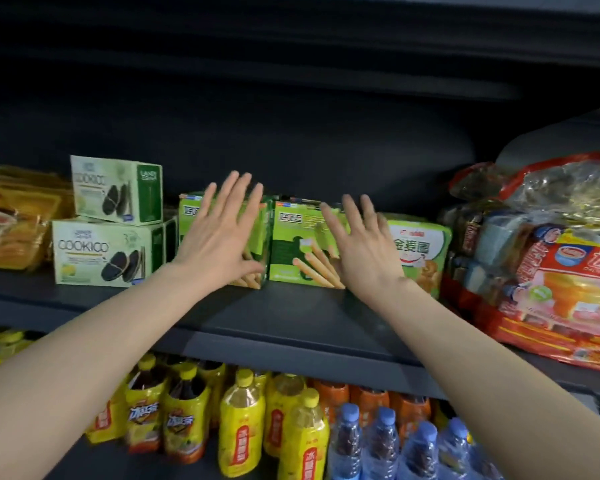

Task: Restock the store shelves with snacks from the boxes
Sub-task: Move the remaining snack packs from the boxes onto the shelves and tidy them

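Hands, left (222, 233) and right (359, 249), flat-fingered against green biscuit boxes (300, 258).

We've got both arms stretched fwd & up, bare forearms coming in from the bottom corners and converging toward the middle. Our left hand (219, 237) is flat, palm away, fingers straight & spread, pointing up and a bit right. Our right hand (357, 247) is the same: palm fwd, fingers straight, leaning up-left, wrist bent back. Hands are near each other, not touching.
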Tool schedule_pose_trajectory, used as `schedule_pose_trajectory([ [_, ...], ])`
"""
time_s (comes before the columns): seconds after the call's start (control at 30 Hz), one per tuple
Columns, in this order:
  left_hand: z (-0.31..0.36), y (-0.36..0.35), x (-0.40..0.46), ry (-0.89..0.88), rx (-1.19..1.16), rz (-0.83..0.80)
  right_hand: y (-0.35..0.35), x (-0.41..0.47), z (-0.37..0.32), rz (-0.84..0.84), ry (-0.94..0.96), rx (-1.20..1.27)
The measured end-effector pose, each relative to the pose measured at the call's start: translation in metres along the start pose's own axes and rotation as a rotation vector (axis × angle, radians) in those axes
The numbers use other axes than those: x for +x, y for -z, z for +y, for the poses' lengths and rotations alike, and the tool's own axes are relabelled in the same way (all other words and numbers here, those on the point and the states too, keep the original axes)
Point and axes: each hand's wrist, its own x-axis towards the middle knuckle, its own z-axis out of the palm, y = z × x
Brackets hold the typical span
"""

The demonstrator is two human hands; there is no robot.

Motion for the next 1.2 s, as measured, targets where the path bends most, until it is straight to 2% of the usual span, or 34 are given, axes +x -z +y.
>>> schedule_pose_trajectory([
  [0.17, -0.038, -0.027, -0.008, 0.014, 0.006, -0.109, -0.024, 0.022, -0.036, -0.123, 0.022, -0.044],
  [0.33, -0.044, -0.056, 0.003, 0.025, -0.016, -0.084, -0.040, 0.037, -0.038, -0.166, 0.025, -0.135],
  [0.53, -0.045, -0.071, 0.016, 0.049, -0.028, -0.061, -0.062, 0.046, -0.032, -0.080, 0.014, -0.176],
  [0.6, -0.046, -0.065, 0.016, 0.054, -0.042, -0.008, -0.057, 0.047, -0.029, -0.050, 0.030, -0.179],
  [0.7, -0.049, -0.047, 0.029, 0.118, -0.133, 0.051, -0.035, 0.063, -0.011, 0.030, -0.078, -0.021],
  [0.8, -0.055, -0.031, 0.055, 0.325, -0.274, -0.069, -0.019, 0.092, 0.018, -0.188, -0.279, 0.200],
  [0.87, -0.062, -0.030, 0.071, 0.444, -0.336, -0.175, -0.019, 0.108, 0.032, -0.361, -0.308, 0.293],
  [0.93, -0.071, -0.033, 0.087, 0.497, -0.347, -0.252, -0.023, 0.119, 0.037, -0.457, -0.299, 0.363],
  [1.07, -0.084, -0.045, 0.114, 0.565, -0.365, -0.474, -0.027, 0.126, 0.034, -0.494, -0.268, 0.420],
  [1.2, -0.090, -0.055, 0.122, 0.553, -0.348, -0.511, -0.034, 0.122, 0.024, -0.455, -0.250, 0.424],
])
